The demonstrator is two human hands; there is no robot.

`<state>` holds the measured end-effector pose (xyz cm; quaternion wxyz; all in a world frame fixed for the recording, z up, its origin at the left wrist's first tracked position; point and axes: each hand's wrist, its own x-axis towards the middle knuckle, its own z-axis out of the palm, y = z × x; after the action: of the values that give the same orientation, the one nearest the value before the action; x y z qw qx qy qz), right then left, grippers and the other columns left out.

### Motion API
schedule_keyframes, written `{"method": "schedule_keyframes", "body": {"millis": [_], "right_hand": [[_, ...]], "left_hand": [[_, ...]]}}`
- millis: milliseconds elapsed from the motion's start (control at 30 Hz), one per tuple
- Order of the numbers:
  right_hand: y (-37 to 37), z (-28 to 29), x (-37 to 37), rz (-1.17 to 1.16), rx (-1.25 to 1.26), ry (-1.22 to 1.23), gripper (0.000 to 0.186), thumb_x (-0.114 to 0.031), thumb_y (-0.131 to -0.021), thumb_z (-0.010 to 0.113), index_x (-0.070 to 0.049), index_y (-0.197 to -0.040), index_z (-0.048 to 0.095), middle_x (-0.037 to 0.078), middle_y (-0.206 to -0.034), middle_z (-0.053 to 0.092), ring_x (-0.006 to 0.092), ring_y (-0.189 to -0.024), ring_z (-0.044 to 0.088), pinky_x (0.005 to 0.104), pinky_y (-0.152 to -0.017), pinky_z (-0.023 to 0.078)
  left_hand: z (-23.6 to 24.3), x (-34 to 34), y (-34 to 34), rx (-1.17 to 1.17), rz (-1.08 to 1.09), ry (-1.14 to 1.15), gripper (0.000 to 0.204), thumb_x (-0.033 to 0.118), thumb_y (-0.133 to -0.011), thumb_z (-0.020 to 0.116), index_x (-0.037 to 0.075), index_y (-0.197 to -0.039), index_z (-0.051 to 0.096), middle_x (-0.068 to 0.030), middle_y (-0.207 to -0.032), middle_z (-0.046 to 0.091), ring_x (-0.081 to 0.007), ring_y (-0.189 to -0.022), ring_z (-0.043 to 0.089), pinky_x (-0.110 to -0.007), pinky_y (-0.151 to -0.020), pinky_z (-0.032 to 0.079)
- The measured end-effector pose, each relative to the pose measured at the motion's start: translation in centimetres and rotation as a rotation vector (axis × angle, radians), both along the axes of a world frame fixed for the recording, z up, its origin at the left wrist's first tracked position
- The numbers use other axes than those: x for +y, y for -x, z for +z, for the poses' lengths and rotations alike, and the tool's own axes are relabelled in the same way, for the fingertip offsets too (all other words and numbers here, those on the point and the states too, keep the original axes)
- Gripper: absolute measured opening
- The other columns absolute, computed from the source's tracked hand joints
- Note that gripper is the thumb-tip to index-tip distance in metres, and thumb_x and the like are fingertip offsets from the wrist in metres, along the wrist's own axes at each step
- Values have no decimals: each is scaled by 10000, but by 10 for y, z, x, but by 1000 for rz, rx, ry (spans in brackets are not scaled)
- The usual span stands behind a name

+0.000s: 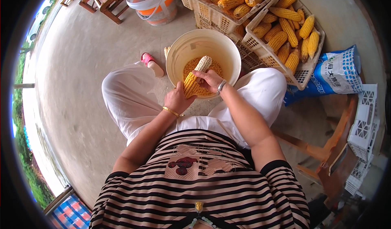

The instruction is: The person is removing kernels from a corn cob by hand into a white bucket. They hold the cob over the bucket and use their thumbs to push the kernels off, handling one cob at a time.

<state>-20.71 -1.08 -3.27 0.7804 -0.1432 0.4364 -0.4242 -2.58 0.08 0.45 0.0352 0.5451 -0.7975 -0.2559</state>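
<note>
Over a big white bucket point(172, 62), both of my hands are closed on corn. My left hand point(178, 99) wraps the lower end of a yellow ear of corn point(190, 83). Just above, a pale, stripped corn cob point(203, 64) sticks up past my right hand point(211, 80), whose thumb presses where yellow meets pale. I cannot tell whether the pale cob is the same ear's bare end or a separate piece. Loose yellow kernels point(216, 68) lie in the bucket's bottom, partly hidden by my hands.
Plastic crates point(256, 45) heaped with corn ears point(288, 31) stand at the far right. Beside them lies a blue and white sack point(326, 76). A clear tub with an orange band point(157, 9) and wooden chairs point(110, 3) are farther off. A wooden seat point(338, 164) stands on the right.
</note>
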Motion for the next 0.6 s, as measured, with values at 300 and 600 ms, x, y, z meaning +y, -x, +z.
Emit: {"method": "schedule_keyframes", "body": {"millis": [300, 600], "right_hand": [[10, -7, 0, 33, -99, 74, 148, -198, -797, 658, -100, -875, 580, -2, -762, 594, 110, -700, 572, 269, -630, 493], [2, -11, 4, 4, -177, 99, 156, -123, -787, 615, -90, -933, 569, 7, -832, 592, 124, -766, 564, 286, -707, 480]], "left_hand": [[-1, -4, -1, 183, 14, -79, 520, 357, -651, 719, 30, -946, 443, -234, -766, 608, -405, -721, 594, -457, -622, 481], [-3, -4, -5, 264, 51, -109, 511, 354, -660, 714, 21, -941, 446, -239, -775, 607, -406, -739, 594, -448, -640, 481]]}}
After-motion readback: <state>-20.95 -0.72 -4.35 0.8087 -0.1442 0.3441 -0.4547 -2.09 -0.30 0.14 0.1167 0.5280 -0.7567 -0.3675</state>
